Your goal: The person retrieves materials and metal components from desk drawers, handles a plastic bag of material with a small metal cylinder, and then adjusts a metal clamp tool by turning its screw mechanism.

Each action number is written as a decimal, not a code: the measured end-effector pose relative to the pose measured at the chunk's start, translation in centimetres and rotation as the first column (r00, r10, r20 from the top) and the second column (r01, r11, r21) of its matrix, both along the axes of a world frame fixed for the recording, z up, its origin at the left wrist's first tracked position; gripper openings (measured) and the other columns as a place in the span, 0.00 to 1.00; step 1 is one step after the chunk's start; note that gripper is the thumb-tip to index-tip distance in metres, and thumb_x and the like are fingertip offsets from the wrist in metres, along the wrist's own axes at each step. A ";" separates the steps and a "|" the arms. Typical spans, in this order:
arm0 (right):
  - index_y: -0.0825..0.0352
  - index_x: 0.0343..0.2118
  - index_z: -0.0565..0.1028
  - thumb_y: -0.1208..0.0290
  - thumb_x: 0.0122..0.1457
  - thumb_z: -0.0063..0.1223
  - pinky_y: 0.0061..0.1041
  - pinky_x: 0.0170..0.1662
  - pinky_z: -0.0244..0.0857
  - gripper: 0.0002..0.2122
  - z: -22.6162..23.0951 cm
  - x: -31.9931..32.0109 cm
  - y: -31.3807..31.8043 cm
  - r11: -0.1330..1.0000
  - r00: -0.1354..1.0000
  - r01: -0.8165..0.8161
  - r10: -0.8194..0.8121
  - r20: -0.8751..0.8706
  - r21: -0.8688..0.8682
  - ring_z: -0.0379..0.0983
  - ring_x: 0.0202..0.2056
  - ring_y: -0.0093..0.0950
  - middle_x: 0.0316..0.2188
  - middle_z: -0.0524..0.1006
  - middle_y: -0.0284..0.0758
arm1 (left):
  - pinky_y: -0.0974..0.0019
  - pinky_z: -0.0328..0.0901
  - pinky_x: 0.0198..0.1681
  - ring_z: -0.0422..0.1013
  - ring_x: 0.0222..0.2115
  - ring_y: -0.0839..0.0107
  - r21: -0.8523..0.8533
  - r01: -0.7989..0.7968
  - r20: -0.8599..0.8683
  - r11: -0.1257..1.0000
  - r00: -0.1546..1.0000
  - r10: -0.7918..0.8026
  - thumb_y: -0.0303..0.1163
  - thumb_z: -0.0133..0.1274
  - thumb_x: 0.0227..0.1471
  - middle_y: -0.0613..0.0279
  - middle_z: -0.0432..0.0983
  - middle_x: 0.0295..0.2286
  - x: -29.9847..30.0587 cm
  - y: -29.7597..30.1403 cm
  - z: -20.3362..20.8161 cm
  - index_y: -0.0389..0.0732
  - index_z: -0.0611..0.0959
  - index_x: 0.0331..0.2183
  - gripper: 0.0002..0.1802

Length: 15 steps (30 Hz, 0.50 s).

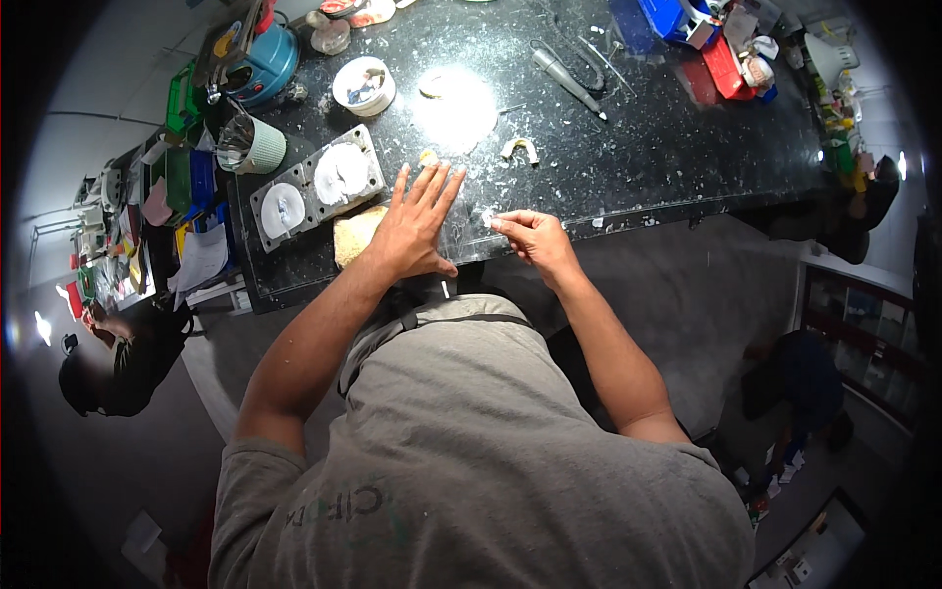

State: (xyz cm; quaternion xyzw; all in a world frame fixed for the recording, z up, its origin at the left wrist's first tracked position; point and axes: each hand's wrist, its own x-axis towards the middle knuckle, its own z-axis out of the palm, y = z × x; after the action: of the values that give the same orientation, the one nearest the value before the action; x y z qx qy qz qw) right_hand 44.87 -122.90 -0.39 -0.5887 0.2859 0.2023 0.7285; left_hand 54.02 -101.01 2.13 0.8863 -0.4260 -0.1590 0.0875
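My left hand (416, 224) is spread palm down at the front edge of the black bench (628, 177), fingers apart and nothing in them. Just beyond its fingertips lies a small yellow-orange piece (428, 157). To its left is a beige block (355, 237), partly covered by the hand and wrist. My right hand (535, 241) pinches a small whitish piece (488, 218) between thumb and fingertips, over the bench edge; its exact kind is too small to tell. A pale horseshoe-shaped dental piece (521, 150) lies farther back.
Two metal mould halves filled with white plaster (342, 173) sit at left, near a pale cup of tools (257, 145) and a white tub (364, 86). A grey handpiece (564, 77) lies at the back. Red and blue bins (721, 67) stand back right. Other people are around.
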 end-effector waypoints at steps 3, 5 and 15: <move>0.66 0.36 0.83 0.66 0.57 0.65 0.11 0.20 0.52 0.09 -0.2 0.0 0.0 1.000 1.000 0.005 -0.006 0.019 0.014 0.62 0.17 0.09 0.18 0.73 0.20 | 0.38 0.31 0.69 0.44 0.68 0.55 -0.024 0.004 0.025 1.000 1.000 -0.004 0.58 0.75 0.21 0.52 0.51 0.65 0.2 0.0 -0.4 0.42 0.48 0.68 0.79; 0.66 0.36 0.83 0.67 0.57 0.65 0.11 0.20 0.52 0.09 -0.3 0.0 0.1 1.000 0.999 0.006 -0.007 0.040 0.025 0.61 0.17 0.09 0.18 0.72 0.20 | 0.37 0.31 0.69 0.44 0.68 0.55 -0.026 -0.004 0.014 1.000 1.000 0.004 0.57 0.75 0.21 0.53 0.52 0.65 0.3 0.2 -0.5 0.43 0.48 0.68 0.79; 0.67 0.38 0.82 0.66 0.59 0.63 0.12 0.20 0.50 0.10 -0.3 -0.2 -0.2 1.000 0.997 0.015 -0.016 0.074 0.025 0.59 0.17 0.09 0.17 0.70 0.20 | 0.42 0.44 0.66 0.55 0.59 0.56 -0.213 -0.165 0.114 0.963 0.975 0.192 0.61 0.73 0.22 0.54 0.60 0.56 -1.4 2.7 -0.9 0.41 0.57 0.64 0.72</move>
State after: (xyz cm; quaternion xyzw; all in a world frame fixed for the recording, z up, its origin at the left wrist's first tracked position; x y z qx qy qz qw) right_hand 44.63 -123.09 -0.66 -0.5845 0.2608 0.1781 0.7474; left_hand 52.60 -98.28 1.24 0.9162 -0.3632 -0.0464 0.1625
